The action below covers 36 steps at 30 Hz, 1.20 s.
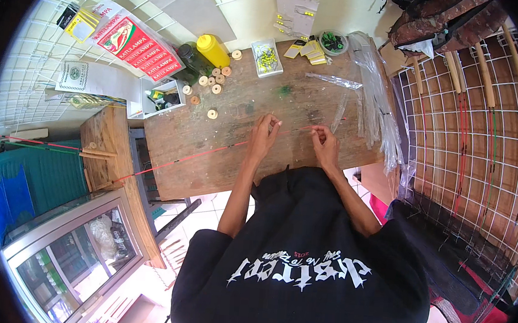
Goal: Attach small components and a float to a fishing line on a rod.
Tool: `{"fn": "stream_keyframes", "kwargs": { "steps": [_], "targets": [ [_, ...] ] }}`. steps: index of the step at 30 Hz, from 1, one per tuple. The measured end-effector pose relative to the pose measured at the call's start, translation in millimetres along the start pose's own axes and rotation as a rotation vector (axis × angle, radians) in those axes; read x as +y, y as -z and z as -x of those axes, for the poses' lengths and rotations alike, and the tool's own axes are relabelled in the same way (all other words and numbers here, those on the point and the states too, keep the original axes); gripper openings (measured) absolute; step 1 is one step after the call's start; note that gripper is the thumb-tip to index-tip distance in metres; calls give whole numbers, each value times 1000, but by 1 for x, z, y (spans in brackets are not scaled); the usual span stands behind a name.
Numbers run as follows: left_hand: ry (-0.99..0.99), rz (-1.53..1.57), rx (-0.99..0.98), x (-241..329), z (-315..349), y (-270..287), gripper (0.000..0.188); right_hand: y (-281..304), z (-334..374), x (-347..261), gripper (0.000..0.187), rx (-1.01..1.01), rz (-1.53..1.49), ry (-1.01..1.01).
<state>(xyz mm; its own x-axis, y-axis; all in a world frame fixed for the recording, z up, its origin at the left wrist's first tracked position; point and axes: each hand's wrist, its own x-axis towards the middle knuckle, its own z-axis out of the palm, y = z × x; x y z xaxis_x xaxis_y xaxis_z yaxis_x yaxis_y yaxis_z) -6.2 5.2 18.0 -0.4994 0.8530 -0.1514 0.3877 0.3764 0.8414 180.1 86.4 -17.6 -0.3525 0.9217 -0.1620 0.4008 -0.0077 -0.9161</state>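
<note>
A thin red fishing rod blank [175,161] with dark bands runs slantwise over the worn wooden table [234,175], from the lower left up to the right. My left hand [263,136] is closed round it near the table's middle, fingertips pinched together. A short way to the right, my right hand [325,144] pinches the rod close to its thin end, with thumb and forefinger pressed together. The rod's tip sticks out past the right hand. Its other end reaches beyond the table's left edge.
Several cork rings [212,114] lie by a yellow squeeze bottle [212,51] and dark jars. At the back stand a white tray [267,58] of yellow-green pieces and a round tub [332,43]. Clear plastic sleeves [374,103] cover the right side. Rods hang on the wire grid [473,146].
</note>
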Motion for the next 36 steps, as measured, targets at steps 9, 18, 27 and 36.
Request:
{"fn": "stream_keyframes", "kwargs": {
  "steps": [9, 18, 27, 36],
  "targets": [
    [-78, -39, 70, 0, -2, 1, 16, 1, 1, -14, 32, 15, -45, 14],
    [-75, -29, 68, 5, -3, 3, 17, -2, -3, -5, 38, 21, -18, 306],
    [-57, 4, 50, 4, -9, 1, 18, 48, 6, -15, 26, -454, -507, -125],
    [36, -114, -80, 10, -10, 5, 18, 121, -7, -55, 19, -51, -538, -219]
  ]
}}
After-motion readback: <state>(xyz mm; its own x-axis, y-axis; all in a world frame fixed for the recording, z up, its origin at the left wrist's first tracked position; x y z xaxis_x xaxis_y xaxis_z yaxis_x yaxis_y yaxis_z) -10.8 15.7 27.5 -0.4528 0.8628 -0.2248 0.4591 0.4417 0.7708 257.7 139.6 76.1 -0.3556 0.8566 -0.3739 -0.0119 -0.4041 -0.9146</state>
